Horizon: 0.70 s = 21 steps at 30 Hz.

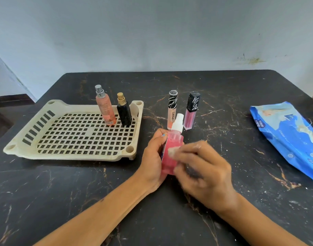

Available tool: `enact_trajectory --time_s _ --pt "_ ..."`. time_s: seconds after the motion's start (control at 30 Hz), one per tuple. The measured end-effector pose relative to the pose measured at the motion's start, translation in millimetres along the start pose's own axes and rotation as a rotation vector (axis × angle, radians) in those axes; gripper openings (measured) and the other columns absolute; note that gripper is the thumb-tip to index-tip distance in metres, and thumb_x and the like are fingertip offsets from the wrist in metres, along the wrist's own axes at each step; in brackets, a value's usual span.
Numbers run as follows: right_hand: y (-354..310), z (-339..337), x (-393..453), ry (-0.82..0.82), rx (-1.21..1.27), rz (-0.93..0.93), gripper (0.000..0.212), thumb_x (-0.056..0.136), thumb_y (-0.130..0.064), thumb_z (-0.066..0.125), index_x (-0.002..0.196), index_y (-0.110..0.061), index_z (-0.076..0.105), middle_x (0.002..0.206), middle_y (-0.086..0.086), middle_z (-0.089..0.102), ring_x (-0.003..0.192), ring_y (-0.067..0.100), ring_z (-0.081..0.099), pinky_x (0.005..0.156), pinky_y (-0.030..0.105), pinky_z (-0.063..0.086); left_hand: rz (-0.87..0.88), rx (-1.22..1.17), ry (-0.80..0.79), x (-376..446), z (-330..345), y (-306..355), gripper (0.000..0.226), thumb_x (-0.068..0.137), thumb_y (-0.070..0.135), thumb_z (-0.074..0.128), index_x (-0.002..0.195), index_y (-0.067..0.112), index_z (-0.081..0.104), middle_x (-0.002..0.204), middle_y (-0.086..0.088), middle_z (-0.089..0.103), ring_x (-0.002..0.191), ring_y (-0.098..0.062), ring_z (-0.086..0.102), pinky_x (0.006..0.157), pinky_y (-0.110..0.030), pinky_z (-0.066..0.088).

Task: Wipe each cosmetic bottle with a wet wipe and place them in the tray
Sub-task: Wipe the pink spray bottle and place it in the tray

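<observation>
My left hand (153, 160) grips a pink spray bottle (173, 142) with a white cap, upright at the table's middle. My right hand (203, 173) is blurred and pinches a small wet wipe (173, 150) against the bottle's front. A beige slotted tray (45, 132) lies to the left. In its far right corner stand a peach spray bottle (106, 107) and a black bottle (124, 112) with a gold cap. Just behind my hands a nude lip gloss tube (172, 110) and a pink lip gloss tube (191, 112) stand on the table.
A blue wet wipe pack (287, 137) lies at the right of the black marble-look table (81, 192). A pale wall rises behind the table's far edge.
</observation>
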State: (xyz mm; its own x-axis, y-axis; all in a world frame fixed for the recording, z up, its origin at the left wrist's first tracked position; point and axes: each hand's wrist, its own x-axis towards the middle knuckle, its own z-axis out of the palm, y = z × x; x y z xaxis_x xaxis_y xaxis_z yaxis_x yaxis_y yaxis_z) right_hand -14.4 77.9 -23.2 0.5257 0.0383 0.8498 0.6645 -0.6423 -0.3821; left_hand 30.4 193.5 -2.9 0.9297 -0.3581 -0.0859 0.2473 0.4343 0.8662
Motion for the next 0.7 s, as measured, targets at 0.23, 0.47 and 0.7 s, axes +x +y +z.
enact_trajectory --time_s 0.23,0.47,0.7 --pt "3.2 5.6 2.9 0.052 -0.042 0.064 0.021 0.083 0.007 0.065 0.101 0.002 0.074 0.106 0.007 0.068 0.094 0.018 0.062 0.090 0.022 0.050 -0.041 -0.015 -0.032 -0.2 -1.3 -0.3 0.017 0.085 0.026 0.050 0.093 0.010 0.049 0.078 -0.006 0.054 0.073 -0.015 0.053 0.067 -0.028 0.043" --pt "-4.6 0.0 -3.8 -0.173 -0.039 -0.314 0.016 0.086 -0.001 0.061 0.086 0.004 0.076 0.094 0.011 0.073 0.091 0.021 0.063 0.089 0.024 0.052 -0.206 -0.117 0.039 0.6 -4.4 3.6 0.044 0.073 0.040 0.054 0.099 0.005 0.051 0.068 -0.007 0.052 0.052 -0.013 0.051 0.050 -0.020 0.048" --pt "-1.3 -0.8 -8.4 -0.262 -0.225 -0.541 0.023 0.088 0.003 0.058 0.069 0.001 0.071 0.083 0.012 0.071 0.071 0.029 0.064 0.073 0.032 0.049 -0.296 -0.219 0.095 3.4 -7.4 6.1 0.046 0.089 0.043 0.041 0.076 0.002 0.060 0.062 -0.008 0.052 0.050 -0.014 0.049 0.048 -0.020 0.044"
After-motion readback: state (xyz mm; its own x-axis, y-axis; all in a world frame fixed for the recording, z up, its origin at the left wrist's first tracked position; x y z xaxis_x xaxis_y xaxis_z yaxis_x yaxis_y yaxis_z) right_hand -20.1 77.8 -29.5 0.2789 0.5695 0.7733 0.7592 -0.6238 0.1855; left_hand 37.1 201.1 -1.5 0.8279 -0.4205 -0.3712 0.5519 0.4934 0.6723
